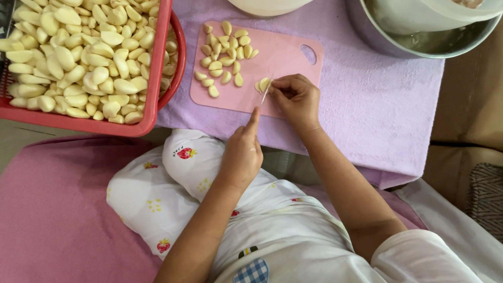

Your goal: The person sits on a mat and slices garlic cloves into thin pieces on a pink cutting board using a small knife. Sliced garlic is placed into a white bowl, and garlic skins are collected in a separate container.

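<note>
On the pink cutting board (283,55), the right hand (297,98) pinches a garlic clove (262,84) against a thin knife (266,91) gripped by the left hand (242,153). A small pile (225,52) looks cut; the red basket (157,68) remains heaped with whole cloves.

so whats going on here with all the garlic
A person is cutting peeled garlic on a pink cutting board that lies on a purple towel. The right hand pinches a clove at the board's near edge, with a thin blade set against it. The left hand is at the blade's near end, forefinger stretched along it. A small pile of cut cloves sits further up the board. To the left, a red basket is heaped with whole peeled cloves.
</note>
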